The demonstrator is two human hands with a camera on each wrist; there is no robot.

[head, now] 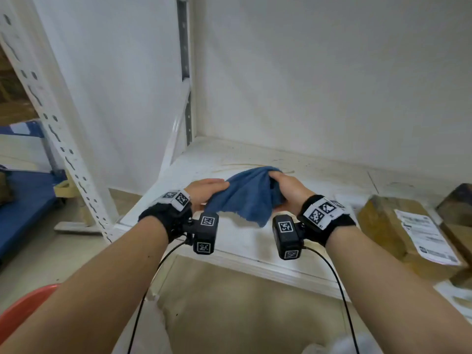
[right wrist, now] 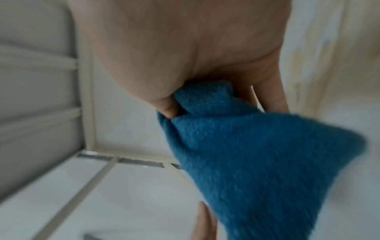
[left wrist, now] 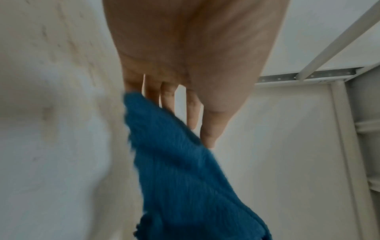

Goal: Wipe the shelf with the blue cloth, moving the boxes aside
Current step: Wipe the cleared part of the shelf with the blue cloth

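Both hands are holding the blue cloth [head: 249, 198] up over the front part of the white shelf [head: 237, 157], and the cloth is hanging just above the board rather than lying on it. The right hand [head: 290, 191] is gripping the far end of the cloth; in the right wrist view its thumb and fingers [right wrist: 275, 97] are curling round a bunched fold of the blue fabric [right wrist: 257, 154]. The left hand [head: 204, 191] is lying against the near left side of the cloth with its fingers nearly straight; in the left wrist view the fingers [left wrist: 192, 110] are stretching out along the cloth [left wrist: 185, 170], and it cannot be told whether the thumb is pinching the fabric. A loose corner of the cloth is drooping toward the shelf's front edge between the 2 wrist cameras. To the right of the cloth, on the same shelf, a brown cardboard box [head: 388, 226] with a white shipping label is lying flat, well apart from the cloth, and a darker second box [head: 457, 200] is sitting just behind it at the right edge of the head view. To the left of the cloth, a white perforated upright [head: 63, 139] of the shelf frame is slanting down to the floor, and a blue mat [head: 23, 200] is lying beyond it.
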